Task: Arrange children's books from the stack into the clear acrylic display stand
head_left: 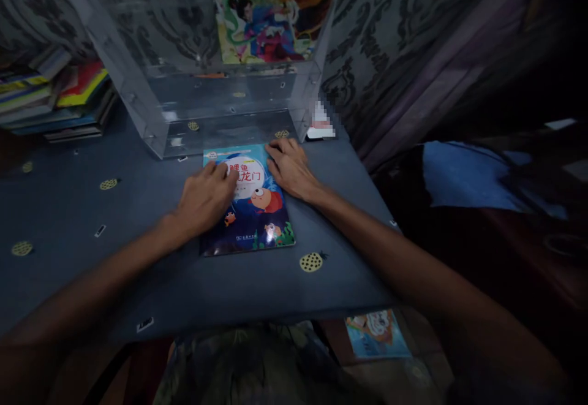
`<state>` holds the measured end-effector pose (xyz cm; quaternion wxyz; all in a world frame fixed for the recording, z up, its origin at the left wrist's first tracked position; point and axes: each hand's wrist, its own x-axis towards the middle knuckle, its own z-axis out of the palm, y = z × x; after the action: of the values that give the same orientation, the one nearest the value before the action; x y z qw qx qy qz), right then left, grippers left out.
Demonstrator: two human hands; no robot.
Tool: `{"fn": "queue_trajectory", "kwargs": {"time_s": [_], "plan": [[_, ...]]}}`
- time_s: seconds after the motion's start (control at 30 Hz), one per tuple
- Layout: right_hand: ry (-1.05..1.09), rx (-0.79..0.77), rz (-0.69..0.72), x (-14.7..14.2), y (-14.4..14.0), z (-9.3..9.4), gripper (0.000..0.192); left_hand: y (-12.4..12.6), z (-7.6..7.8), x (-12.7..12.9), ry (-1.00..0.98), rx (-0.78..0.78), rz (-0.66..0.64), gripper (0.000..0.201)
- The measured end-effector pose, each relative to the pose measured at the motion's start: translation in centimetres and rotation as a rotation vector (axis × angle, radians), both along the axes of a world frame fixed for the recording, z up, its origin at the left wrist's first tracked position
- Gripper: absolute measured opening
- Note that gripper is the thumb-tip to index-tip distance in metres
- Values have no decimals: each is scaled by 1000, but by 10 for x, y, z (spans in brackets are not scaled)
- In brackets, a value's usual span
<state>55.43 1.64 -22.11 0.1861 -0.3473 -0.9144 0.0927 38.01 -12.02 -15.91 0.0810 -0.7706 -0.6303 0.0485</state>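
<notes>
A picture book (257,227) with a blue cover, red Chinese title characters and cartoon fish lies flat on the table. My left hand (209,200) rests on the left part of its cover, fingers slightly bent and lying on it, hiding part of the title. At the book's upper right corner, my right hand (294,169) touches the edge with its fingertips, thumb and fingers apart. Just behind the book stands a clear plastic rack (151,111) with several ledges. Another colourful picture book (275,31) with painted figures stands upright in it.
Stacked books (55,98) fill the table's far left. The blue-grey tablecloth (138,282) has pineapple prints. Below the table's front edge lies another book (379,334). A light blue cloth-like sheet (473,175) lies at the right, beside a curtain (441,86).
</notes>
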Motion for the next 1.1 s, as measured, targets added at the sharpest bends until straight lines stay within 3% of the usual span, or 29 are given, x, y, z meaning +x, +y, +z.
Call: {"fn": "queue_trajectory", "kwargs": {"time_s": [0.13,0.23,0.37,0.6,0.73,0.93,1.1], "plan": [[6,34,8,0,-2,2,41,-23,-8,29,-143,-8,-335,30],[1,36,11,1,-1,2,42,-36,-14,40,-181,33,-439,40],[12,24,20,4,2,2,42,-42,-16,45,-162,102,-459,49],[52,-20,67,16,-5,2,41,-43,-18,52,-109,287,-514,33],[179,-77,190,34,-21,-1,34,-45,-19,54,-70,323,-544,30],[510,-292,395,70,-58,-1,36,-45,-16,54,-63,340,-575,27],[561,-497,434,91,-78,6,37,-46,-14,54,-71,346,-596,23]]}}
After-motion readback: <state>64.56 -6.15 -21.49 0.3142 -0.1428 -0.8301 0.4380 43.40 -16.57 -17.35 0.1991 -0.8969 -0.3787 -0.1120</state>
